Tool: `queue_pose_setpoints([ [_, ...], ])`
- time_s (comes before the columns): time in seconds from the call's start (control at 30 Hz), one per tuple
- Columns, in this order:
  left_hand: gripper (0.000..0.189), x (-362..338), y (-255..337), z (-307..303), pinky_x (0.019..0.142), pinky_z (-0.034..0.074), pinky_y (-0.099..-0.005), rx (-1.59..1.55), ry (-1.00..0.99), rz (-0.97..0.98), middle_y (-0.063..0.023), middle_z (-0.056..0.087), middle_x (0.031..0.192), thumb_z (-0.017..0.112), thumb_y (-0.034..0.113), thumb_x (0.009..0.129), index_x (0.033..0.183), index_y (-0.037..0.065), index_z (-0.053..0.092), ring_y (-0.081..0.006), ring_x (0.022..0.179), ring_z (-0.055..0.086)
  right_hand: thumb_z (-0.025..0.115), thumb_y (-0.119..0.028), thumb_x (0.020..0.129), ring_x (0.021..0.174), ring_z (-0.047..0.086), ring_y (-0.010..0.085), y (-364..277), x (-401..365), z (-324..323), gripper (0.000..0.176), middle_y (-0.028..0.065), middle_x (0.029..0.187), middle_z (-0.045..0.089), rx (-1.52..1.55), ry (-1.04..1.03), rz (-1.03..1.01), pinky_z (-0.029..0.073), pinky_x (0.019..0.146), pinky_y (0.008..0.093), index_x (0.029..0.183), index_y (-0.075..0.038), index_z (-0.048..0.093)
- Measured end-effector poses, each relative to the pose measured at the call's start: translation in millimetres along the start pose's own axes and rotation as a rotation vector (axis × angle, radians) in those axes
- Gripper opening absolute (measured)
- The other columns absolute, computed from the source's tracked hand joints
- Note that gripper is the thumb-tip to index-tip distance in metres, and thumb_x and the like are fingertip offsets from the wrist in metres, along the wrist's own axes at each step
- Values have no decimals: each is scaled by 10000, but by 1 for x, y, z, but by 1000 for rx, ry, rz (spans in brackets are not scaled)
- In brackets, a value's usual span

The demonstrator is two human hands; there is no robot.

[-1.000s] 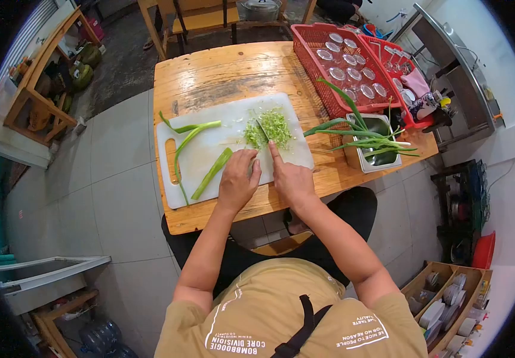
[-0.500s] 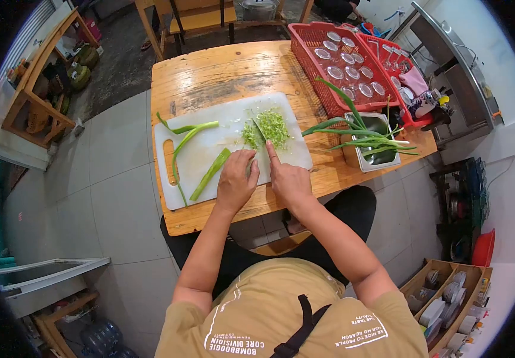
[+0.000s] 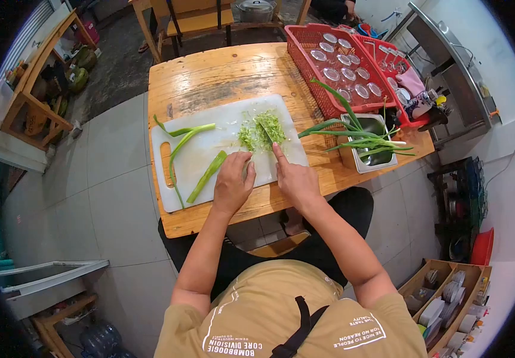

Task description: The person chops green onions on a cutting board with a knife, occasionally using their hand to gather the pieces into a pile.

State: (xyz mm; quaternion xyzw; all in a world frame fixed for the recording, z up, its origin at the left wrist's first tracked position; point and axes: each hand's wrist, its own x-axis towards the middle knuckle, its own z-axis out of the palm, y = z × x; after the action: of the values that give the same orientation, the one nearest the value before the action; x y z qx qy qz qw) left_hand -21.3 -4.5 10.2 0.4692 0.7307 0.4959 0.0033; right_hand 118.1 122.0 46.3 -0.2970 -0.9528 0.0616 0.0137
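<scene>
My right hand grips a knife, index finger stretched along its spine; the handle is hidden in my palm. The blade lies among finely chopped green onion on a white cutting board. Just left of the knife, my left hand rests curled on the board, its fingers bent together; whatever they hold, if anything, is hidden. A thick green onion stalk lies against that hand's left side. Farther left, a thinner green onion with long leaves bends across the board towards its handle slot.
At the wooden table's right edge, a metal container has whole green onions across it. Behind it stand a red basket of upturned glasses and another red basket. A wooden chair stands beyond the table.
The knife and my right hand have shifted slightly to the right, with the blade now deeper in the chopped green onion. My left hand stays curled in nearly the same place.
</scene>
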Motion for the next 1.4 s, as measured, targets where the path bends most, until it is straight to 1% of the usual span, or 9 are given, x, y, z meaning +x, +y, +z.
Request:
queue_pose_setpoints([
  [0.33,200,-2,-1,-1,918,519,-468,22,13,30,-183,668,1081,654,74,949,1133,-2,637,-386,1040,639,531,-282,1049,603,682,369,4,-7,-9,645,161,680,692,65,-34,67,524,589,537,1653,-244,307],
  [0.4,197,-1,-1,1,918,519,-470,27,25,37,-186,669,1075,656,76,948,1129,0,639,-386,1038,639,517,-248,1037,577,689,335,12,-4,-4,653,147,661,697,-21,-40,55,536,564,502,1650,-164,310],
  [0.6,202,-1,-1,0,920,519,-471,7,15,27,-190,667,1077,658,76,945,1132,3,640,-391,1039,638,552,-238,999,572,685,340,9,-1,-13,696,160,685,706,-3,-1,17,538,554,504,1647,-150,316],
  [0.7,208,-2,-5,2,924,519,-470,11,11,16,-189,666,1079,656,76,944,1138,4,641,-392,1042,638,537,-261,1045,571,664,372,7,-19,26,661,148,658,682,-12,35,5,518,560,518,1656,-193,293],
  [0.83,208,-3,1,0,927,519,-468,-9,-10,4,-188,667,1073,656,79,945,1138,1,643,-391,1043,639,541,-250,1041,562,659,369,5,-11,3,663,145,651,678,-11,-13,42,515,550,512,1653,-176,296],
  [0.93,204,-1,-4,1,929,518,-468,26,6,41,-188,670,1069,657,79,945,1132,-1,644,-392,1043,639,568,-188,961,576,685,346,2,-13,-11,715,151,671,695,-5,-19,-10,547,553,483,1636,-120,343],
  [1.1,197,-1,-1,1,931,519,-463,17,15,22,-186,673,1074,653,80,951,1129,-3,646,-383,1037,643,550,-259,1036,581,666,372,4,-10,3,618,161,653,679,19,14,8,518,568,522,1623,-184,372],
  [1.33,194,0,-3,1,916,521,-461,26,32,45,-183,667,1067,651,79,951,1126,-4,646,-383,1020,642,553,-232,1002,614,700,369,14,0,10,665,168,692,708,-51,12,8,547,581,518,1632,-149,355],
  [1.4,196,-1,-2,1,915,520,-461,27,19,34,-182,666,1062,651,78,948,1126,-3,646,-382,1025,639,514,-285,1058,591,669,386,14,3,-1,619,159,676,688,-22,-24,40,518,583,536,1642,-196,327],
])
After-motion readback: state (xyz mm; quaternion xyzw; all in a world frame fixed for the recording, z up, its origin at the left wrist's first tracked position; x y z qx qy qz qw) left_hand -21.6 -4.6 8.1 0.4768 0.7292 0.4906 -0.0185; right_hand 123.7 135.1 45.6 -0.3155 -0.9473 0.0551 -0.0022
